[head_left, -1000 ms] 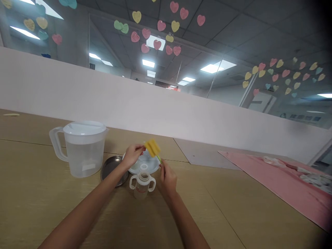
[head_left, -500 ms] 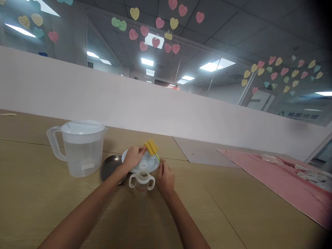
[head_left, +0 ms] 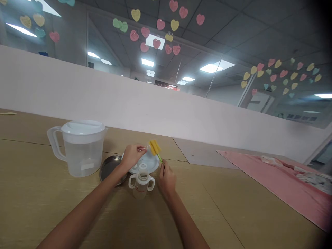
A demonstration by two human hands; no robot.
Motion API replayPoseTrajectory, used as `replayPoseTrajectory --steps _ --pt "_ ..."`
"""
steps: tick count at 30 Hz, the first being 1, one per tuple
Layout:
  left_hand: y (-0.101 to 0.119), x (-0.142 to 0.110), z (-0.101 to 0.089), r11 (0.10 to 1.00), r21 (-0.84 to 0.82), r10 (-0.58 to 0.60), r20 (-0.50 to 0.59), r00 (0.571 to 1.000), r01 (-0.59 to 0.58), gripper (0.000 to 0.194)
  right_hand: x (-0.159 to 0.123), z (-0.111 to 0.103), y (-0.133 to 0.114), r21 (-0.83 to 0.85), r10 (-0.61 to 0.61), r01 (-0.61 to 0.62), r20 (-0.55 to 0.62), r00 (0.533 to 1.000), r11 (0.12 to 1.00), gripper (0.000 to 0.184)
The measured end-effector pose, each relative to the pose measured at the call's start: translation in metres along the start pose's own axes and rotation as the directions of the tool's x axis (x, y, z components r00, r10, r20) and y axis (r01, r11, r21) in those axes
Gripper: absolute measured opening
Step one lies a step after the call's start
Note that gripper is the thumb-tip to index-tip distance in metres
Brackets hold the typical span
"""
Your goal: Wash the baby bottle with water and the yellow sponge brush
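Brush (head_left: 155, 147): yellow sponge head up, tilted left, above the far side of the white dish (head_left: 152, 166). Right hand (head_left: 168, 178) has thumb and fingers clamped on the green handle (head_left: 159, 158), low down. Left hand (head_left: 131, 157) has fingertips together, looks pinched on a small clear piece (head_left: 148, 147) just beside the sponge; exact shape too small to tell, contact with the sponge unclear.

Doing it well, my read: light, steady pinch on the clear piece, so it neither bends nor slips. Grip the brush nearer the sponge if the thin handle flexes. Small turns from the right wrist, left hand steady, sponge square to the piece. Any drips best caught over the dish.

Edges: bottle (head_left: 140, 188) upright, in front of the dish, between the forearms, mouth open, two side handles sticking out; right handle is near the right hand, so a low sweep could knock it. White ring (head_left: 142, 167) just behind its mouth. Pan (head_left: 109, 167) left of the dish, partly under the left forearm; a dropped elbow would hit its rim. Pitcher (head_left: 84, 152) beyond it, lid on, limits leftward swings. Wall (head_left: 129, 103) behind. More room rightward, over the tabletop (head_left: 202, 207) toward the pink cloth (head_left: 269, 183).
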State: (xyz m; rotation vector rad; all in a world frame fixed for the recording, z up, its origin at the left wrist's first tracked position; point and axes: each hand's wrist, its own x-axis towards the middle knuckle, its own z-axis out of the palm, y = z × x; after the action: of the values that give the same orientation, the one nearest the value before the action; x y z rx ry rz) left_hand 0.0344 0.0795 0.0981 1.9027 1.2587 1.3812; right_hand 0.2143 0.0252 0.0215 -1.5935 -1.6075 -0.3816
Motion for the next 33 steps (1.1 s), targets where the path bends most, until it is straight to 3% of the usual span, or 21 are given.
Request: replayPoseTrajectory --steps 4,9,14,20,27,33 --pt "0.0 0.0 0.001 0.992 -0.114 -0.055 0.013 0.998 0.056 0.023 -0.001 0.001 0.001 -0.006 -0.001 0.001 -0.005 1.0 1.0 0.038" --pt "0.003 -0.001 0.001 0.983 -0.183 0.011 -0.01 1.0 -0.012 0.027 -0.002 -0.001 0.0 0.012 -0.011 0.011 0.011 1.0 1.0 0.038" --pt "0.001 -0.001 -0.001 1.0 -0.021 0.022 0.017 1.0 -0.022 0.025 -0.003 0.001 -0.002 0.017 -0.044 0.044 0.008 0.999 0.999 0.039" --pt "0.002 -0.002 -0.003 0.999 0.014 0.044 0.132 0.99 -0.046 0.039 -0.004 0.002 -0.004 0.019 -0.036 0.036 -0.013 0.999 0.999 0.04" --pt "0.007 -0.006 0.0 0.992 0.092 0.082 0.031 0.996 -0.085 0.026 -0.004 0.001 -0.006 0.023 -0.055 0.056 -0.022 0.998 0.998 0.039" --pt "0.009 -0.01 0.005 0.988 0.097 0.116 0.031 0.993 -0.118 0.023 -0.004 -0.002 -0.007 0.05 -0.037 0.037 -0.001 0.999 0.998 0.039"
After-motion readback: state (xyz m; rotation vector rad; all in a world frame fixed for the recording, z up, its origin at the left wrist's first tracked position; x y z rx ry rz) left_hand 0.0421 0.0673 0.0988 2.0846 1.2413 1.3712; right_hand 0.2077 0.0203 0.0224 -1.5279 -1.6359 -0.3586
